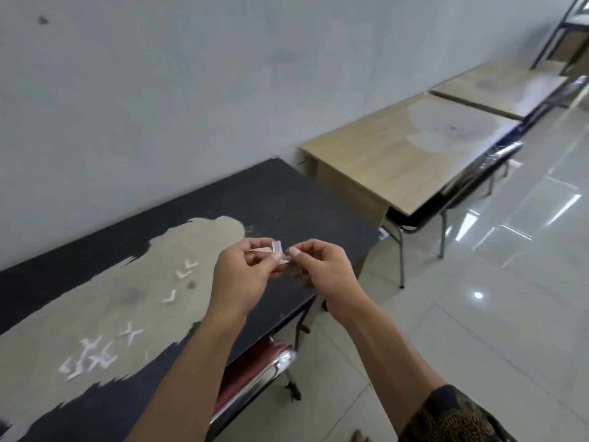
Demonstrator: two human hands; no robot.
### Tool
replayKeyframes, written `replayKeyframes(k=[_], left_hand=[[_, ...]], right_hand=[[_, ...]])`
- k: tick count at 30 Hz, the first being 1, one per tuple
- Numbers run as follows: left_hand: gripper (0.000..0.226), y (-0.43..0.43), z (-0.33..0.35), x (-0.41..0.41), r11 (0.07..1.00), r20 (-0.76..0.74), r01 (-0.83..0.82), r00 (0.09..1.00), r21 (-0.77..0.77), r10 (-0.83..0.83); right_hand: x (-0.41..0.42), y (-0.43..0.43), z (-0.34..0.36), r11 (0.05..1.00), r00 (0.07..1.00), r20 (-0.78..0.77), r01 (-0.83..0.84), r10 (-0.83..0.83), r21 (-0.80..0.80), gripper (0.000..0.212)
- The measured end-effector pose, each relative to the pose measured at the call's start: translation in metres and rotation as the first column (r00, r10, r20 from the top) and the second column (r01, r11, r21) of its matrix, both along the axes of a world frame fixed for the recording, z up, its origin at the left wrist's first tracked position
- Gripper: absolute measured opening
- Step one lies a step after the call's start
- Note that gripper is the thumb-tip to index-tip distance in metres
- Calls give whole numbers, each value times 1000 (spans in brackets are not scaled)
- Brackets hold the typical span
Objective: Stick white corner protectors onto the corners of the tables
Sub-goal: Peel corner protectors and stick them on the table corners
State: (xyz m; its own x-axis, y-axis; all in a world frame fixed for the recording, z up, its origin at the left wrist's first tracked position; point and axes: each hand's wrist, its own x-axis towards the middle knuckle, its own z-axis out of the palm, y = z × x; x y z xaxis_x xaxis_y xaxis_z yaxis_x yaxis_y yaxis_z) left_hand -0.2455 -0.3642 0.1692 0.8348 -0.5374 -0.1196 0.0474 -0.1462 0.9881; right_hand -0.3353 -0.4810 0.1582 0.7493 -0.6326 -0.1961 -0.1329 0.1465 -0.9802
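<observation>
Patterned dark sleeve (452, 416) covers the right upper arm at the bottom edge, and both bare forearms reach forward from there over the front edge of a black surface (280, 199). The hands meet above its right part. The left hand (242, 275) has its fingers curled and pinches a small corner protector (279, 250), which looks pale and partly see-through, between thumb and fingertips. A tan flap (259, 249) sticks out leftward from that piece beside the left fingers; I cannot tell what it is. The right hand (322, 269) pinches the lower right end of the same corner protector with thumb and forefinger, its other fingers curled beneath. The piece is held in the air, above the surface and not touching it.

Much of the black top is worn to a bare grey-beige patch (127, 298). On that patch lie white L-shaped pieces (92, 355): a loose cluster near the left front, with a few single ones strung out toward the hands. A red-seated chair (251, 371) with a metal frame is tucked under the surface. Beyond its far right corner, a light wooden desk (404, 161) stands against the grey wall (223, 74), with a second one (500, 87) behind it. Glossy pale floor tiles (494, 282) fill the right side.
</observation>
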Motion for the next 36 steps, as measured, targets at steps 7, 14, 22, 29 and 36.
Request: replayKeyframes(k=[7,14,22,29,36], left_hand=[[23,-143,7,-67,978,0,199,980,-60,-199],[31,-297,7,-146,916,-4,392,919,-89,-394],[30,-436,1,-198,847,-39,527,847,-74,-530],[26,-570,-21,-204,830,-66,555,827,-55,-558],[24,-726,-18,-200,822,-105,568,816,-38,-568]], right_hand=[[-83,-131,-1,976,985,83,139,-154,166,10],[-175,-274,2,955,962,83,244,-261,171,12],[-237,-398,-10,888,911,49,386,-410,250,12],[-248,-516,-28,844,850,-18,525,-527,105,15],[-249,-648,-25,768,773,-67,611,-631,-193,5]])
